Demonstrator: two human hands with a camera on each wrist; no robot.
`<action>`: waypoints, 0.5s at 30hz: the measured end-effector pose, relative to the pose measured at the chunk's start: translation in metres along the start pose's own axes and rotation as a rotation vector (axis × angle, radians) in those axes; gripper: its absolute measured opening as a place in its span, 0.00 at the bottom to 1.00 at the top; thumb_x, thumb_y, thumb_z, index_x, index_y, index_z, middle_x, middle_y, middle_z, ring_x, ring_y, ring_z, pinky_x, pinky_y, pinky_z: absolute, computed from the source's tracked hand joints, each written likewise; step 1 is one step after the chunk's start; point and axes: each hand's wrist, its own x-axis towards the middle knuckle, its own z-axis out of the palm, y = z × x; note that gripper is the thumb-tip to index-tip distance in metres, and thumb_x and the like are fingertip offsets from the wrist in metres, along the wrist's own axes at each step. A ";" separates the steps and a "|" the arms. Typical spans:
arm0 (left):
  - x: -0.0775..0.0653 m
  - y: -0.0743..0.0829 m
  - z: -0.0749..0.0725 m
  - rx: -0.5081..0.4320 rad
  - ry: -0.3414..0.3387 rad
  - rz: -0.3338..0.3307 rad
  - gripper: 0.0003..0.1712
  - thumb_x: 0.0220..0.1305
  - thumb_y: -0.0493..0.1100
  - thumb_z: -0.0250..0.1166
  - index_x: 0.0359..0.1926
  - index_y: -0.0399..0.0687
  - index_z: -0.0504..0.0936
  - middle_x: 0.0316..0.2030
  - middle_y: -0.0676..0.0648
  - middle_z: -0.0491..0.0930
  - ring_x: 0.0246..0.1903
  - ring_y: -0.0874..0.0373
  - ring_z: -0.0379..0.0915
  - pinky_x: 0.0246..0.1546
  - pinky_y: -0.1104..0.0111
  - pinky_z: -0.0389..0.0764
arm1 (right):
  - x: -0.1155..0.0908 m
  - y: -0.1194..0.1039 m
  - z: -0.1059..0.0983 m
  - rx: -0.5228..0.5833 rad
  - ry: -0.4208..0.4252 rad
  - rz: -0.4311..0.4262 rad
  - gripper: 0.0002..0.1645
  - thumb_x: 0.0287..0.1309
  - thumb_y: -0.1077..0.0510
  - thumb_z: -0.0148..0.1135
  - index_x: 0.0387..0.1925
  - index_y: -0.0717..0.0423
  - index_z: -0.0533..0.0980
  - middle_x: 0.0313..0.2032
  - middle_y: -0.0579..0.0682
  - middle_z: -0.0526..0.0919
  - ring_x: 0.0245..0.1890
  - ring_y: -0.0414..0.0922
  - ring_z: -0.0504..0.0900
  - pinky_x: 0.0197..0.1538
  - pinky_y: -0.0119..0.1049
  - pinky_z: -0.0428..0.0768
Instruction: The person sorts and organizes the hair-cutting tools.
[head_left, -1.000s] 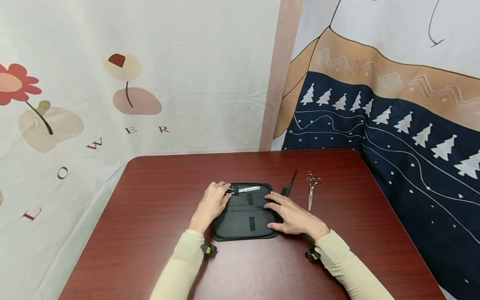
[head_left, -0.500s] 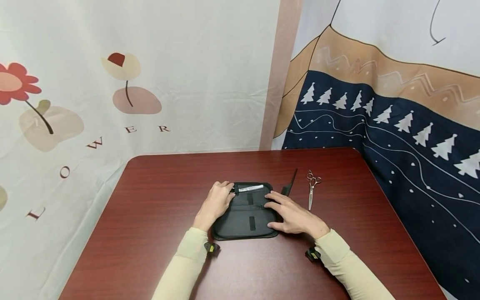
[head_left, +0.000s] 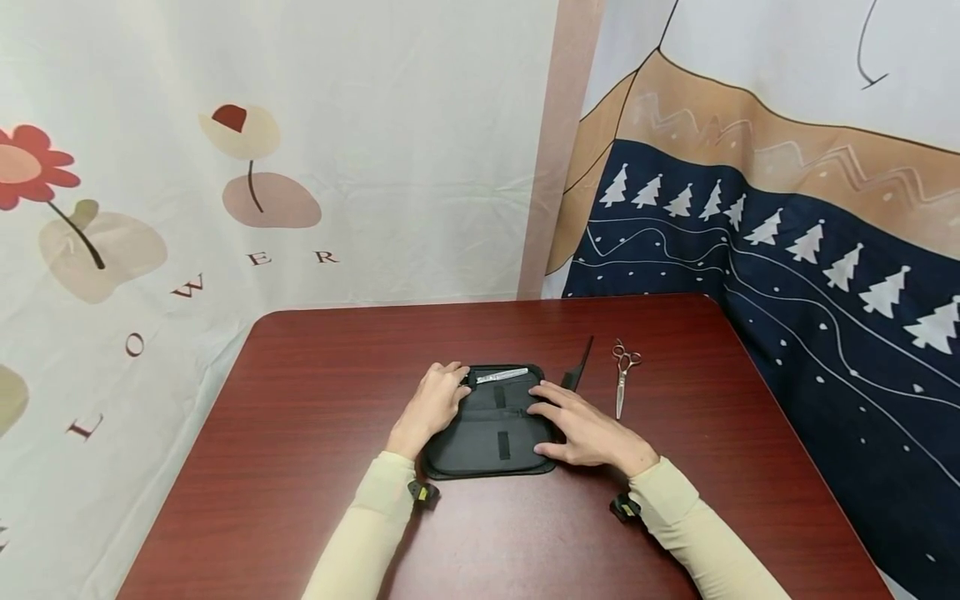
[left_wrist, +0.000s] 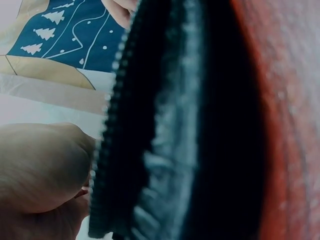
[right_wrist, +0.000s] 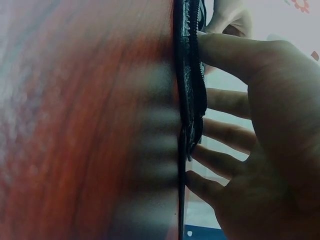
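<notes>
A black zippered case lies opened flat, with its pockets and elastic loops facing up. Silver scissor blades stick out of a black loop near its far edge. My left hand is at the far left corner, thumb and fingers pinching the scissors' handle end, which they mostly hide. With fingers spread, my right hand rests on the right side of the case. The right wrist view shows its fingertips along the zipper edge. In the left wrist view, the case's zipper side stands close beside the left hand.
On the red-brown table, a thin black comb-like tool lies just right of the case. Another pair of silver scissors lies farther right. Printed curtains hang behind the table's far edge.
My left hand has shifted slightly right, and the scissors have slid right through the loop; their handle rings, visible earlier, are now covered. My right hand has kept its place.
</notes>
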 end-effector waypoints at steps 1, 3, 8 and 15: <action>0.000 -0.001 0.000 0.002 -0.009 -0.004 0.24 0.79 0.42 0.71 0.69 0.34 0.86 0.67 0.30 0.86 0.60 0.34 0.85 0.65 0.47 0.88 | 0.000 0.000 0.000 -0.001 0.001 -0.001 0.34 0.69 0.48 0.80 0.69 0.61 0.82 0.80 0.63 0.73 0.86 0.67 0.67 0.83 0.64 0.73; 0.001 -0.003 0.001 0.004 -0.025 -0.010 0.25 0.79 0.42 0.71 0.70 0.34 0.86 0.68 0.31 0.86 0.61 0.34 0.85 0.66 0.47 0.87 | 0.000 0.000 0.000 -0.001 0.002 -0.002 0.34 0.69 0.48 0.80 0.69 0.61 0.82 0.80 0.63 0.74 0.86 0.67 0.67 0.83 0.64 0.73; 0.001 -0.004 0.001 -0.013 -0.046 -0.015 0.25 0.80 0.42 0.70 0.71 0.35 0.84 0.70 0.30 0.84 0.64 0.33 0.84 0.67 0.47 0.87 | 0.000 -0.002 -0.001 0.007 -0.002 0.005 0.34 0.69 0.48 0.80 0.69 0.61 0.82 0.80 0.63 0.73 0.86 0.67 0.67 0.83 0.65 0.73; -0.003 -0.003 -0.003 -0.060 -0.011 -0.009 0.28 0.79 0.44 0.73 0.72 0.36 0.84 0.70 0.30 0.85 0.64 0.32 0.84 0.66 0.44 0.87 | 0.000 -0.003 -0.002 0.001 0.000 0.002 0.34 0.69 0.48 0.80 0.69 0.61 0.82 0.80 0.63 0.74 0.85 0.67 0.68 0.83 0.65 0.73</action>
